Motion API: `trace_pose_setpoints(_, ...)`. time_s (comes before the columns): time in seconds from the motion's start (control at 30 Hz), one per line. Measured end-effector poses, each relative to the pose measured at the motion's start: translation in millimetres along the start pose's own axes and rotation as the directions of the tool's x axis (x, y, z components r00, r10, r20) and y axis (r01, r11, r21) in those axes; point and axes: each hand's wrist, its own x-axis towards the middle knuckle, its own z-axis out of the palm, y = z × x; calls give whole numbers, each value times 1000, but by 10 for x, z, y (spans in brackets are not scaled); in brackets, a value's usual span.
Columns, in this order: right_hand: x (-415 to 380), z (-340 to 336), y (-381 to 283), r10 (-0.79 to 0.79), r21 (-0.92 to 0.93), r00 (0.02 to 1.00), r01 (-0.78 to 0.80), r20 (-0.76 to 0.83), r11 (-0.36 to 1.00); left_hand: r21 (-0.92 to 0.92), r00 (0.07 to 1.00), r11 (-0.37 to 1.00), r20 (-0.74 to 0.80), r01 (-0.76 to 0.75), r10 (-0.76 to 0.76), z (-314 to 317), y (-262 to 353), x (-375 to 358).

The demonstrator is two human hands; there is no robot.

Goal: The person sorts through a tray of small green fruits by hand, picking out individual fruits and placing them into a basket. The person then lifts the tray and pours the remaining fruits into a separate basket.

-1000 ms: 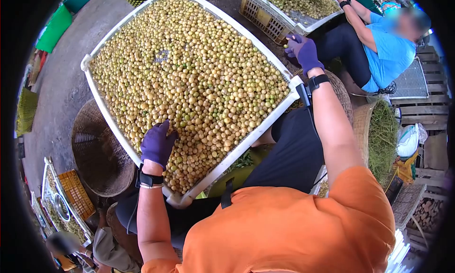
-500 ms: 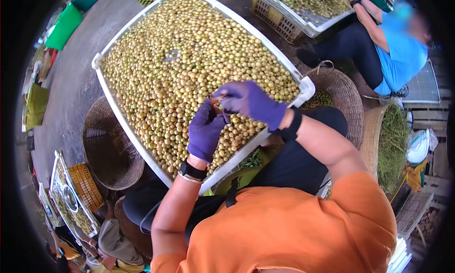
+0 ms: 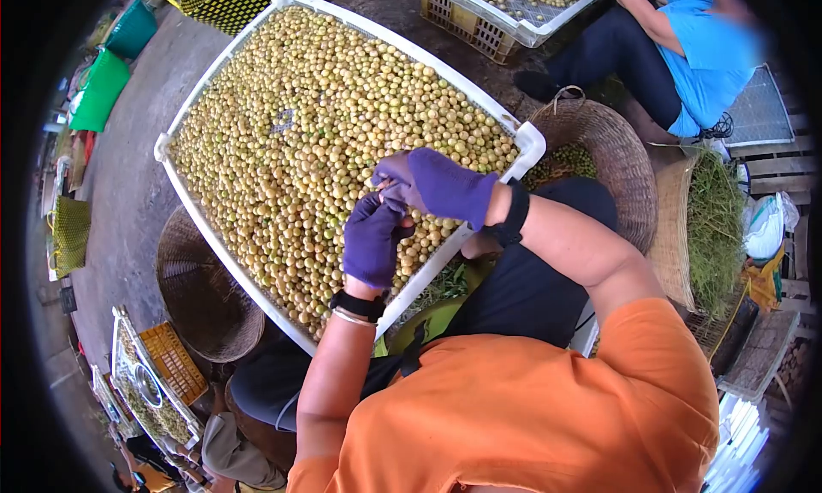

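Observation:
A white-rimmed tray [image 3: 199, 193] full of small round yellowish fruits [image 3: 325, 107] lies in front of me. Over its near right part, my left hand [image 3: 372, 240] and my right hand [image 3: 432, 185], both in purple gloves, meet with fingertips together. Both hands have their fingers pinched. Whatever lies between the fingertips is too small and hidden to make out. Black bands circle both wrists.
Woven baskets stand left [image 3: 201, 296] and right [image 3: 616, 167] of the tray. A person in blue [image 3: 702, 56] sits at the upper right beside another fruit tray [image 3: 539, 30]. Green stems [image 3: 715, 236] fill a basket at right.
The view has shifted slightly, so the tray appears a little lower and further left. My hands are still together, with the right fingers now closer onto the left fingertips.

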Motion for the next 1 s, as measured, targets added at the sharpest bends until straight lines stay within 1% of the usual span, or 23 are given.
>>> trace_pose_setpoints(0.03, 18, -62, 36, -19, -2, 1000, 19, -18, 1000, -135, 998, 991, 63, -16, 25, -40, -64, 53)
trace_pose_setpoints(0.07, 46, -319, 17, 147, 170, 986, -157, 72, 973, -270, 991, 963, 124, -22, 57, -97, -143, 113)
trace_pose_setpoints(0.1, 108, -324, 461, -48, -66, 979, 36, -197, 997, -250, 993, 968, 104, -20, 47, -129, -156, 130)
trace_pose_setpoints(0.13, 86, -614, 517, 171, 197, 951, -121, -257, 973, -185, 998, 982, 60, -20, 32, -147, -146, 124)
trace_pose_setpoints(0.17, 150, -911, 536, 25, -435, 930, -195, -366, 879, -120, 1000, 993, 17, -16, 18, -160, -129, 116)
trace_pose_setpoints(0.2, 115, -1084, 709, -71, -523, 899, -186, -431, 832, -55, 1000, 998, -23, -11, 10, -174, -114, 115)
trace_pose_setpoints(0.23, 71, -1155, 877, -83, -693, 887, -293, -454, 659, -72, 997, 997, -74, 23, -28, -216, -138, 129)
trace_pose_setpoints(0.33, 61, -1138, 1261, 173, -553, 941, -313, -291, 772, 45, 994, 999, -112, 9, -4, -334, -236, 174)
trace_pose_setpoints(0.37, 53, -989, 1221, 53, -595, 967, -195, -248, 780, 76, 990, 997, -136, -11, 22, -353, -254, 174)
trace_pose_setpoints(0.4, 24, -916, 1188, 129, -622, 980, -197, -153, 758, 110, 986, 994, -160, -28, 45, -367, -272, 171)
trace_pose_setpoints(0.47, 71, -684, 1314, 132, -668, 988, -152, -81, 729, 144, 975, 989, -211, -42, 72, -428, -291, 146)
trace_pose_setpoints(0.53, 77, -576, 1412, 128, -712, 988, -154, -91, 685, 144, 963, 989, -258, -41, 77, -454, -282, 158)
trace_pose_setpoints(0.67, 86, -482, 1439, 99, -774, 985, -170, -139, 610, 99, 960, 995, -275, -29, 55, -517, -260, 158)
trace_pose_setpoints(0.7, 90, -476, 1449, 81, -790, 986, -163, -142, 591, 89, 959, 995, -275, -45, 68, -521, -265, 164)
trace_pose_setpoints(0.8, 115, -496, 1393, 78, -815, 988, -157, -137, 558, 117, 960, 993, -280, 10, 23, -475, -196, 152)
trace_pose_setpoints(0.83, 125, -519, 1363, 115, -811, 988, -149, -101, 566, 141, 957, 990, -288, 10, 31, -449, -183, 148)
trace_pose_setpoints(0.93, 148, -567, 1376, 117, -696, 975, -216, -187, 684, 136, 957, 990, -291, 24, 17, -389, -147, 146)
trace_pose_setpoints(1.0, 204, -740, 1379, 69, -666, 950, -264, -304, 698, 155, 957, 988, -288, 23, 23, -395, -145, 168)
